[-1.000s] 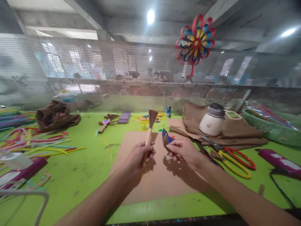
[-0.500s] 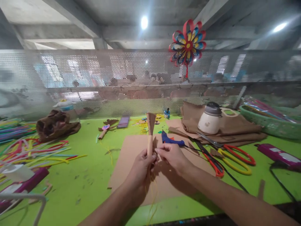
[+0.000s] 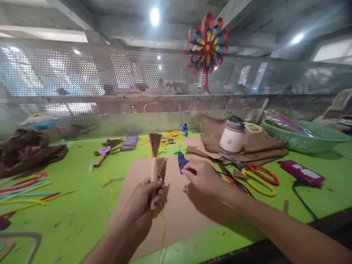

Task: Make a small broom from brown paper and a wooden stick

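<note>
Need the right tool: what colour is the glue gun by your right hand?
Blue, seen in the head view: the glue gun lies just beyond the right hand.

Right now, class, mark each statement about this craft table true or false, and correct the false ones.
1. The left hand holds a paper stick with a brown fringed top. True.
2. The right hand is cutting with the scissors. False: the scissors lie on the table, and the hand is at the blue glue gun.
3. A red, blue and yellow paper flower hangs above the mesh screen. True.
4. The table top is blue. False: it is green.
5. The white jar sits in the basket. False: it sits on brown fabric beside the green basket.
</note>
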The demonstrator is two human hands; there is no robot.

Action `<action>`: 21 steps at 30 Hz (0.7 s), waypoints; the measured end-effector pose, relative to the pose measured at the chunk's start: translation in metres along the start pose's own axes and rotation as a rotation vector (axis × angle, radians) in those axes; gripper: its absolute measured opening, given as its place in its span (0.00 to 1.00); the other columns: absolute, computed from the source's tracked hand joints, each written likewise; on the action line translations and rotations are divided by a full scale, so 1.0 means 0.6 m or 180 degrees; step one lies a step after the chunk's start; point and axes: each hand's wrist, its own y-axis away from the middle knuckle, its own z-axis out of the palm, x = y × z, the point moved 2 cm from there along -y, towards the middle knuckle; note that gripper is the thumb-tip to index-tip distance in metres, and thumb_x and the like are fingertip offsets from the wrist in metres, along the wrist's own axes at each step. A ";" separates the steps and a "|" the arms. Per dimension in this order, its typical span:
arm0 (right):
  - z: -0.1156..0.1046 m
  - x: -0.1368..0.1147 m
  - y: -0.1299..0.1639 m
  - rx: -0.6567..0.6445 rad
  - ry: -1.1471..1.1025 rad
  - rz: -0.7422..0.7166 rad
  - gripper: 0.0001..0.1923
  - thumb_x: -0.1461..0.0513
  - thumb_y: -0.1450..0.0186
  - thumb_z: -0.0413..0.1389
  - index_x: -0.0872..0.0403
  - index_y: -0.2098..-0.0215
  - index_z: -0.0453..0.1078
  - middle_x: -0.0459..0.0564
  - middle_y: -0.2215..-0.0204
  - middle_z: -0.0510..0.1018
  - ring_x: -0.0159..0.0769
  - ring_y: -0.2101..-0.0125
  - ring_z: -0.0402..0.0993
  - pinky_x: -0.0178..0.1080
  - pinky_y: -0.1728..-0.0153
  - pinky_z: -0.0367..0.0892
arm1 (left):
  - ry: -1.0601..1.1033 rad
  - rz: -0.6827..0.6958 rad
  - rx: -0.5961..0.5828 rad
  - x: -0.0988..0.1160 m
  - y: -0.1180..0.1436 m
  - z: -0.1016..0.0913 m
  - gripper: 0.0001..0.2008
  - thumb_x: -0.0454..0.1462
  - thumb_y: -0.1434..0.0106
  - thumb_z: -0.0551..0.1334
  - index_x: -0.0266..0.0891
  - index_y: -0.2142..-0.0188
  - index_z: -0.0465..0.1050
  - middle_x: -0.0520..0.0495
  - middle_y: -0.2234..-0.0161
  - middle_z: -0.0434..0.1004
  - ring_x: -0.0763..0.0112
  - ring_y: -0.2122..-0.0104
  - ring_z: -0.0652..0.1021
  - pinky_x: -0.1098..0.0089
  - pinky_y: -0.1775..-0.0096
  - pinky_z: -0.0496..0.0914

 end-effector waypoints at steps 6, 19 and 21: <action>-0.001 0.055 -0.041 -0.0115 0.1600 -0.0267 0.11 0.64 0.41 0.54 0.60 0.61 0.71 0.59 0.61 0.73 0.44 0.56 0.62 0.42 0.54 0.57 | 0.0088 -0.0174 -0.0102 -0.009 -0.011 -0.006 0.07 0.27 0.50 0.62 0.33 0.71 0.65 0.53 0.80 0.63 0.84 0.85 0.63 0.83 0.84 0.58; -0.113 0.150 -0.042 -0.0519 0.1581 0.1070 0.12 0.62 0.42 0.53 0.58 0.78 0.74 0.53 0.79 0.76 0.35 0.75 0.69 0.33 0.73 0.58 | -0.0074 -0.0144 -0.0360 -0.016 -0.018 -0.012 0.07 0.30 0.48 0.63 0.34 0.70 0.65 0.52 0.79 0.65 0.82 0.83 0.64 0.78 0.80 0.62; -0.115 0.177 -0.040 -0.0762 0.1486 0.1211 0.12 0.61 0.45 0.56 0.57 0.84 0.72 0.50 0.85 0.73 0.33 0.80 0.68 0.32 0.77 0.56 | -0.0100 -0.0160 -0.0330 -0.015 -0.017 -0.009 0.07 0.30 0.48 0.64 0.33 0.70 0.66 0.52 0.79 0.65 0.82 0.83 0.64 0.78 0.80 0.61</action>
